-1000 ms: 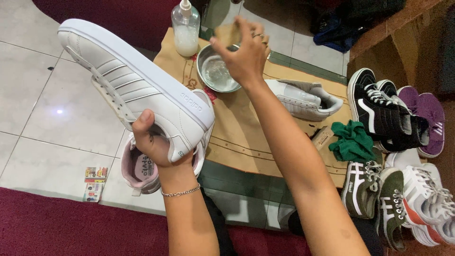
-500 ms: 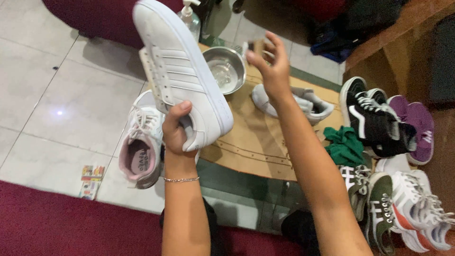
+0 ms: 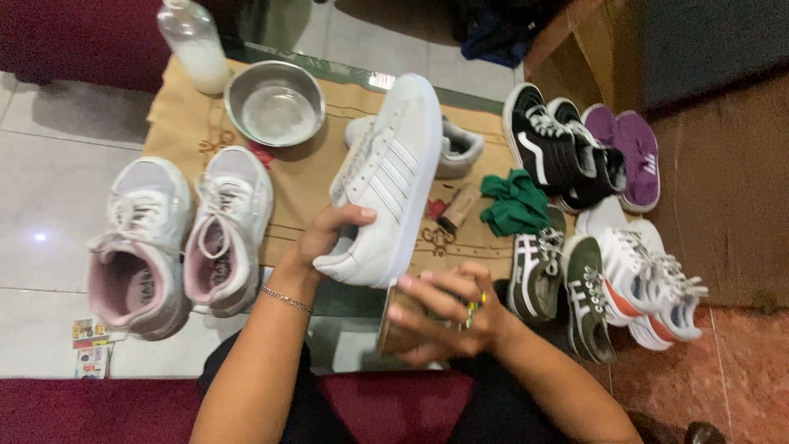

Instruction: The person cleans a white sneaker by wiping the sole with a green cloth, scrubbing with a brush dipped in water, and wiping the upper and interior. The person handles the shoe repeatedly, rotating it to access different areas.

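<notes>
White sneaker (image 3: 386,185) with three side stripes sits tilted in the left hand (image 3: 322,238), heel end toward the person and toe pointing away over the tan mat (image 3: 177,123). That hand closes on the heel, thumb lying over the top edge by the opening and the fingers wrapped under the sole side; a thin bracelet (image 3: 288,299) circles its wrist. Right hand (image 3: 448,316) is just below the shoe's heel, fingers curled around a brown brush (image 3: 396,325) (its bristle side is hidden, so only the wooden block shows), with a ring on one finger.

Beyond the held shoe lies its white mate (image 3: 456,148), partly hidden behind it on the mat. A steel bowl (image 3: 274,103) stands at the far side of the mat, and a plastic bottle (image 3: 194,41) of milky liquid stands just left of it. A pair of white sneakers with pink lining (image 3: 177,234) rests at the left, half on the mat and half on the tiled floor (image 3: 49,173). A green cloth (image 3: 516,204) is bunched to the right of the held shoe, with a small brown thing (image 3: 459,208) beside it that cannot be made out. Farther right are black high-tops (image 3: 555,152), purple shoes (image 3: 629,152), olive striped sneakers (image 3: 563,284) and white sneakers with red trim (image 3: 649,279), all close together. Small printed packets (image 3: 89,345) lie on the floor near the left edge
</notes>
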